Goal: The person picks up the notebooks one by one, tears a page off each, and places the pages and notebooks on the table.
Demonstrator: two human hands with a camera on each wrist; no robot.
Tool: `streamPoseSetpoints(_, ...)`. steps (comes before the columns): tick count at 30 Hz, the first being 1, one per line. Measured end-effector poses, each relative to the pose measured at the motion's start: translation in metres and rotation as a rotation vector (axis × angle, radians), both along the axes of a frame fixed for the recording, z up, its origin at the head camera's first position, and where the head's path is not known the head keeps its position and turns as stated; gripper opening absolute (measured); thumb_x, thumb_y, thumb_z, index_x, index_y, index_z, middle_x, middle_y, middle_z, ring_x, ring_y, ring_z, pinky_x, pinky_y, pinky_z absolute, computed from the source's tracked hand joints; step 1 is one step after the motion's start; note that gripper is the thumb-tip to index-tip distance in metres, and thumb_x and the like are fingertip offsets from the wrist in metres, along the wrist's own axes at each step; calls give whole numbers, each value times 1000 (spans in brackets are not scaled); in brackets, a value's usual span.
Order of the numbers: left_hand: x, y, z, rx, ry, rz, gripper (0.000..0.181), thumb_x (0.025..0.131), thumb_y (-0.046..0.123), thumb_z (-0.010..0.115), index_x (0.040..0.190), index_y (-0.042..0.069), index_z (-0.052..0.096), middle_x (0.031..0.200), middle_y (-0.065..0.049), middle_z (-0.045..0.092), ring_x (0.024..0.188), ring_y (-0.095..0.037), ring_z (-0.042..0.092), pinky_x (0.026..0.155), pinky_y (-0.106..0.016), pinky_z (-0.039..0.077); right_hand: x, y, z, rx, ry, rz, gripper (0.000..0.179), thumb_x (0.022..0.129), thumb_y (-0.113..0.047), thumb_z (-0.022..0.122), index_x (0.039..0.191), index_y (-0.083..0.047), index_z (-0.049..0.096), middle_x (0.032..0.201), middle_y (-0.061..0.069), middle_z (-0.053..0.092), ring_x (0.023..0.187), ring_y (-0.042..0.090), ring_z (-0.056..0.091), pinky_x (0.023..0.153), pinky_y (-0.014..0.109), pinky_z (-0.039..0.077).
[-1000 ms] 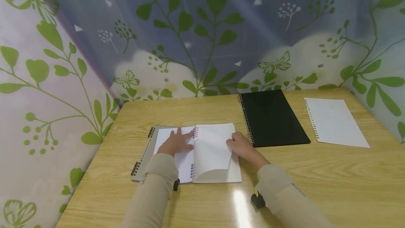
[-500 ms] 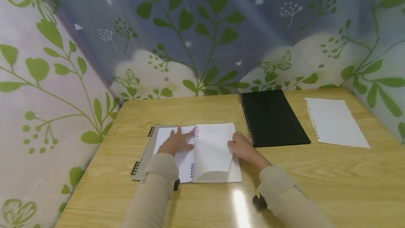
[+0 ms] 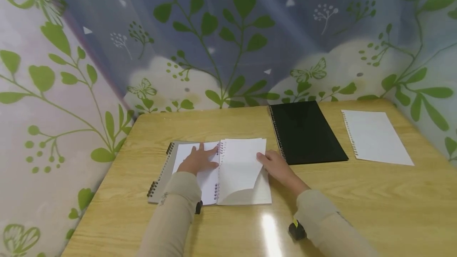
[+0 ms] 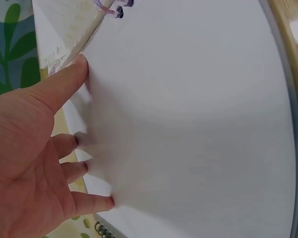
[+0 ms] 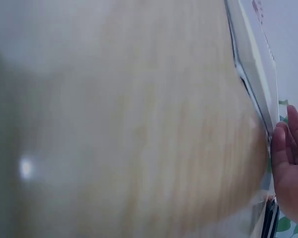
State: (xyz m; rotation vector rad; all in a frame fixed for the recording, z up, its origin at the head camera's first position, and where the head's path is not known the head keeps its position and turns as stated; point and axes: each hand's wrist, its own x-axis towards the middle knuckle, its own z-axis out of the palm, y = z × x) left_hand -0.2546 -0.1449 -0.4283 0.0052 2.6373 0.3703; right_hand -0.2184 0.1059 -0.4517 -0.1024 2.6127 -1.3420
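A spiral notebook (image 3: 244,196) lies open on the table, its purple rings running down the middle. My left hand (image 3: 198,161) has its fingers spread and presses on the white left-hand page (image 4: 188,124); in the left wrist view the fingertips touch that page. At the right edge, my right hand (image 3: 280,167) pinches a loose-cornered white sheet (image 3: 239,169) between thumb and fingers. This sheet is raised, its lower corner bent up over the lined pages beneath. In the right wrist view, my right hand (image 5: 290,168) is beside the notebook's page edges.
A grey cover with black rings (image 3: 157,193) sticks out under the notebook's left side. To the right lie a black spiral notebook (image 3: 307,134) and a white sheet with a perforated edge (image 3: 378,138). A patterned cloth (image 3: 228,50) hangs behind the wooden table (image 3: 357,201).
The pinched sheet's lower corner has lifted further up and inward, showing more of the page below. My right hand has shifted slightly and its fingers have straightened somewhat. The left hand stays in place.
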Motion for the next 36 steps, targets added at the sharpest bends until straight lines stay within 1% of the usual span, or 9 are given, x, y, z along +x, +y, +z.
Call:
streamPoseSetpoints(3,-1,-1,2,5,6,-1,65,88,48,53,144,39,21,155,-14,-4,141,-41,-3,100,-72,16,8,-2,6,-23,6,-37,55,96,-48,38,95,0,65,97,13,58,87,22,53,76,37,46)
streamPoseSetpoints(5,0,-1,3,15,-1,-9,65,88,47,53,144,38,21,155,-15,-5,141,-42,-4,100,-72,16,16,-4,9,-19,9,-53,55,94,-49,42,84,1,64,90,11,57,82,21,52,71,35,46)
streamPoseSetpoints(8,0,-1,3,25,-12,-19,66,89,47,53,145,38,20,155,-16,-5,140,-42,-4,100,-71,16,29,-7,12,16,36,-75,46,91,-39,53,62,-4,49,69,5,46,65,16,42,57,28,37)
streamPoseSetpoints(10,1,-1,3,25,-18,-18,66,89,47,53,145,38,20,155,-15,-6,140,-42,-5,100,-71,16,36,-8,13,52,60,-81,44,89,-29,59,57,-7,37,62,2,36,59,15,33,52,25,30)
streamPoseSetpoints(14,-1,-4,3,16,-1,-17,65,89,47,53,145,38,20,155,-16,-5,140,-43,-4,100,-71,17,45,-11,13,125,107,-96,38,86,-17,60,57,-7,38,69,5,42,63,16,36,54,25,29)
streamPoseSetpoints(21,-5,-7,2,14,6,-36,66,89,46,53,145,36,21,154,-18,-5,140,-44,-4,100,-71,17,46,-15,10,195,128,-113,31,82,-12,62,59,-7,40,91,14,49,65,18,41,52,25,30)
streamPoseSetpoints(27,-2,-5,2,18,-14,-18,66,89,46,54,145,37,21,155,-16,-5,140,-42,-5,101,-70,16,46,-15,2,279,132,-107,29,81,-12,63,61,-7,42,96,14,48,73,21,45,57,27,33)
streamPoseSetpoints(32,0,-2,5,11,-23,-20,65,89,46,53,145,37,20,155,-16,-5,140,-41,-5,101,-71,16,46,-14,3,280,103,-108,27,81,-11,61,61,-7,43,97,14,47,73,21,44,57,26,32)
streamPoseSetpoints(36,1,-1,7,7,-21,-29,65,90,46,52,145,37,20,155,-16,-5,141,-42,-4,101,-71,17,47,-13,4,281,124,-98,25,80,-7,58,60,-7,42,100,16,49,73,22,45,58,27,34)
